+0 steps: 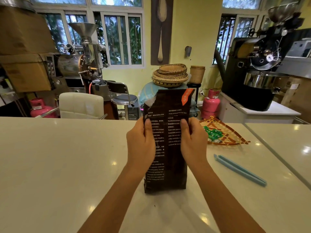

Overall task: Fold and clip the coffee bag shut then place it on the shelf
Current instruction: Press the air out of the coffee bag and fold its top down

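Glossy white surface [58, 165] carries the black coffee bag [166, 132], upright before me, top unfolded. My left hand [140, 142] and right hand [193, 140] pinch its two side edges, while the blue bag clip [239, 169] lies untouched near right.

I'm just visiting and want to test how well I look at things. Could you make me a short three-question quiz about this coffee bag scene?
1. True or false: the coffee bag stands upright on the counter.
2. Which hands hold the bag? A) left hand only B) right hand only C) both
3. Fill in: the blue clip lies on the person's ___ side.

Key: 1 true; 2 C; 3 right.
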